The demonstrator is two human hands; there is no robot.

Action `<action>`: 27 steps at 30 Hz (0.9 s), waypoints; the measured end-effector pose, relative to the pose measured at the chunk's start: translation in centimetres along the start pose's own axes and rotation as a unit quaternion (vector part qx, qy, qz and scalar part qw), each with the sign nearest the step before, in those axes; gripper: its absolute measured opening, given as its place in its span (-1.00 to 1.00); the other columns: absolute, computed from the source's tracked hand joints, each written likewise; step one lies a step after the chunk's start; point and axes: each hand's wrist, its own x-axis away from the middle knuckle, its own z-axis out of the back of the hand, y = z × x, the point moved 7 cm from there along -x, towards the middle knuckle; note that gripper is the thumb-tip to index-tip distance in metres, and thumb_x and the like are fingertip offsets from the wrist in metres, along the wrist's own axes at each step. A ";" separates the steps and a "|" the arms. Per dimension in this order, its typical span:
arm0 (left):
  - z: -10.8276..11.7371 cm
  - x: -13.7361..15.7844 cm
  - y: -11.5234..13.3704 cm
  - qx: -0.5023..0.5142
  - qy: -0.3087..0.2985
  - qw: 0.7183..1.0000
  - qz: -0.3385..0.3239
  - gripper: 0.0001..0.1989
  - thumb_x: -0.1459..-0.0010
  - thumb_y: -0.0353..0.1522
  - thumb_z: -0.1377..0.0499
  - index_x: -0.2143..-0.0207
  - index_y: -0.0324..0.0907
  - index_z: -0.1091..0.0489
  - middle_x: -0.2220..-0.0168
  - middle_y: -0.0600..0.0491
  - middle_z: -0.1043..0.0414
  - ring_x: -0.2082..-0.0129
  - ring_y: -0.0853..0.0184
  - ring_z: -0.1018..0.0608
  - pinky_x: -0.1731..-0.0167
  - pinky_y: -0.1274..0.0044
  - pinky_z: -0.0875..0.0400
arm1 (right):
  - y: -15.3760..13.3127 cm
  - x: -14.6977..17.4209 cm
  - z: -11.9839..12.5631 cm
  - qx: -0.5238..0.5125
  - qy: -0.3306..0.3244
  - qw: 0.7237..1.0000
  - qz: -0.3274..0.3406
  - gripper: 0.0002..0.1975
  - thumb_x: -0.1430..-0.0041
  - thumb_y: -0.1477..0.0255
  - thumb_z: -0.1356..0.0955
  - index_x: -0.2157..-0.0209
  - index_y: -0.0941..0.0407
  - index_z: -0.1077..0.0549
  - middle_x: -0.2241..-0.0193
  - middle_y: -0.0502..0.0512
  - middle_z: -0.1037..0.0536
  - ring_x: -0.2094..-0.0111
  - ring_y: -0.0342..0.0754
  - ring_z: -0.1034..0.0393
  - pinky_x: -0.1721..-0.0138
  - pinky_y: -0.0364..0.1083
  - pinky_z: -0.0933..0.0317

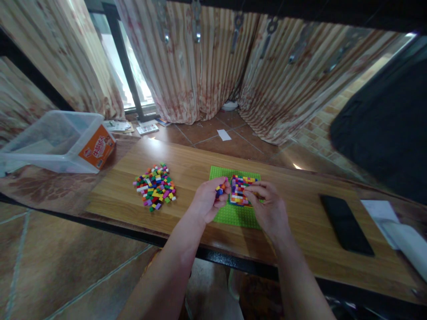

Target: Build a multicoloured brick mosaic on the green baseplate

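Note:
A green studded baseplate (pixel 240 218) lies on the wooden board, bearing a block built of many-coloured toy bricks (pixel 237 189). Just left of this build, my left hand (pixel 209 200) is curled, palm up, around several loose toy bricks (pixel 220 191), blue, orange and purple among them. My right hand (pixel 268 206) reaches over the build's right side, thumb and fingers pinched together at its top. Whatever sits between those fingertips is too small or hidden to make out. A heap of loose mixed-colour bricks (pixel 156 186) lies farther left on the board.
A clear plastic bin (pixel 63 155) with an orange label stands at the far left. On the right lie a black phone-like slab (pixel 346 224) and white paper (pixel 380 211). The wooden board (pixel 190 166) has its near edge close to my forearms. Curtains (pixel 207 66) hang behind.

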 end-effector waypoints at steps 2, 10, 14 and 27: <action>0.0 0.0 0.0 -0.001 0.001 1.000 0.001 -0.84 -0.10 -0.39 -0.18 0.49 -0.28 -0.31 0.58 0.12 -0.26 0.72 0.63 -0.17 0.76 0.75 0.16 | -0.3 0.0 -0.2 0.025 0.005 0.999 0.024 -0.79 -0.18 0.26 -0.37 0.36 0.04 -0.63 0.21 0.15 -0.51 0.15 0.07 -0.41 0.07 0.10 -0.28; -0.1 0.2 0.0 -0.011 0.005 1.000 -0.005 -0.83 -0.09 -0.38 -0.20 0.49 -0.28 -0.32 0.58 0.12 -0.27 0.72 0.63 -0.18 0.76 0.75 0.18 | -0.3 -0.2 -0.7 0.052 0.033 0.998 0.033 -0.80 -0.18 0.28 -0.37 0.40 0.05 -0.61 0.21 0.17 -0.50 0.12 0.10 -0.37 0.03 0.14 -0.24; -0.1 0.2 0.0 -0.013 0.006 1.000 -0.007 -0.84 -0.08 -0.38 -0.20 0.49 -0.28 -0.32 0.57 0.12 -0.27 0.71 0.63 -0.18 0.76 0.75 0.17 | -0.2 -0.2 -0.8 0.047 0.054 0.997 0.018 -0.80 -0.16 0.28 -0.38 0.43 0.07 -0.58 0.23 0.18 -0.51 0.13 0.11 -0.38 0.05 0.14 -0.24; 0.0 0.3 0.0 -0.016 0.010 1.000 -0.005 -0.85 -0.09 -0.38 -0.20 0.47 -0.28 -0.33 0.56 0.12 -0.27 0.72 0.63 -0.17 0.76 0.75 0.17 | -0.5 0.0 -0.9 0.047 0.056 0.997 0.015 -0.82 -0.14 0.32 -0.37 0.47 0.06 -0.57 0.26 0.16 -0.50 0.14 0.10 -0.36 0.07 0.11 -0.23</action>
